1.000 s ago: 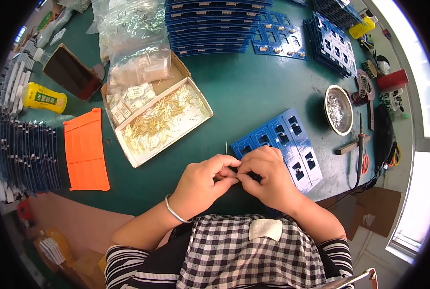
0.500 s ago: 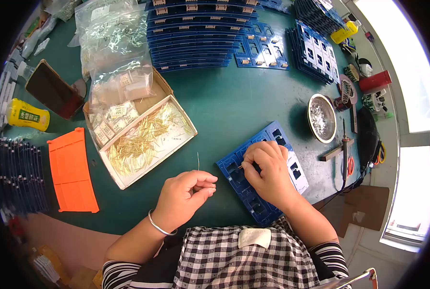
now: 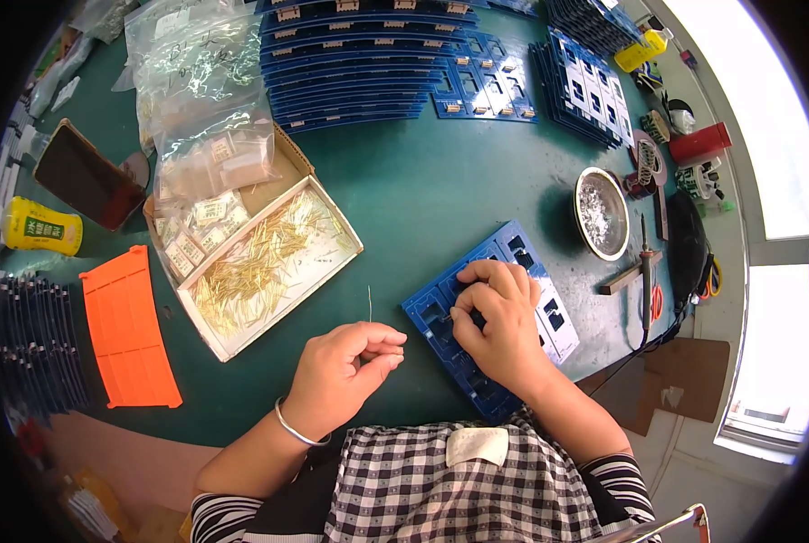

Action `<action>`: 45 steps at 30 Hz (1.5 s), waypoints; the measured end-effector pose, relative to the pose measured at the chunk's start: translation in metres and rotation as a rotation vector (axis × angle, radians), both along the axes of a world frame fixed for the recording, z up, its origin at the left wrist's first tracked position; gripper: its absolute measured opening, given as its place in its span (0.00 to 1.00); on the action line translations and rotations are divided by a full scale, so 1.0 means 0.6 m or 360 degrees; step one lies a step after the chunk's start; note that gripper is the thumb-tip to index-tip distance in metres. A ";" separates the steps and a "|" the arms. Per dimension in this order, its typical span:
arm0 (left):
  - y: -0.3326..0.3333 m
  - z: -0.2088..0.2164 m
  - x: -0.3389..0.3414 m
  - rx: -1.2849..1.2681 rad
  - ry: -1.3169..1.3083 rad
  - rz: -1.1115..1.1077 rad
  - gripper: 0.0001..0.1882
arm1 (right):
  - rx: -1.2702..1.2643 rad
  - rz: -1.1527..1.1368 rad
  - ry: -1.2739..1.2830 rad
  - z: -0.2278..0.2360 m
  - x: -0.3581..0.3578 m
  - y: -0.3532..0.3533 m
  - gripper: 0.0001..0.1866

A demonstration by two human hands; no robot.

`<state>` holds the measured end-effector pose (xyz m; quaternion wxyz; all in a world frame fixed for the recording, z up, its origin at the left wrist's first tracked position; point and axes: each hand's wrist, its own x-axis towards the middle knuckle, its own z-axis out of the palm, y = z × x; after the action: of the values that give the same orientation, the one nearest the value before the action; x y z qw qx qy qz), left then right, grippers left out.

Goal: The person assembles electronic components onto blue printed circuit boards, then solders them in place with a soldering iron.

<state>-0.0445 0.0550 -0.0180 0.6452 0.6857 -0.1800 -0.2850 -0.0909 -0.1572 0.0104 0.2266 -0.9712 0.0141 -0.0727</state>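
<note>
My left hand [image 3: 348,366] is closed in a pinch over the table, just left of the circuit board. A thin gold-coloured wire pin [image 3: 370,302] sticks up from behind its fingers. On the blue circuit board [image 3: 477,369], my right hand [image 3: 502,317] is closed, thumb and forefinger pinched near a cut-out at its upper left. Whatever those fingertips hold is too small and too covered to make out. The board lies tilted on the table, with black square cut-outs and a white right-hand portion.
Beside my left hand stands a cardboard box [image 3: 268,319] with loose pins and small bagged parts. An orange plastic tray [image 3: 131,328] lies further left. Stacked blue boards [image 3: 345,86] rise at the back. A metal bowl [image 3: 623,237], a soldering iron [image 3: 646,288] and orange-handled scissors [image 3: 657,303] sit right.
The whole view has shifted slightly, with the background moving a little left and up. Both hands keep nearly the same pose; the right fingertips stay at the same part of the board.
</note>
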 end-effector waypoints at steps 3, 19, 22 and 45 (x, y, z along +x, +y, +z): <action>-0.001 0.001 -0.002 -0.0002 -0.0012 0.0007 0.10 | 0.0011 0.0003 -0.0020 0.000 -0.002 0.000 0.07; -0.001 0.003 -0.001 -0.0011 0.0007 0.0016 0.09 | -0.0058 0.0050 0.0059 0.010 0.004 0.004 0.06; -0.001 0.002 -0.002 -0.0023 0.0014 0.0009 0.09 | -0.0081 0.0043 -0.0014 0.007 0.000 0.007 0.06; -0.051 0.041 -0.009 0.0684 -0.1392 -0.0279 0.21 | 0.0028 -0.0088 -0.0154 0.011 -0.018 -0.064 0.05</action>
<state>-0.0502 0.0243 0.0064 0.3269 0.8408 -0.4280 -0.0545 -0.1019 -0.1954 0.0169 0.2335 -0.9637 0.0305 -0.1256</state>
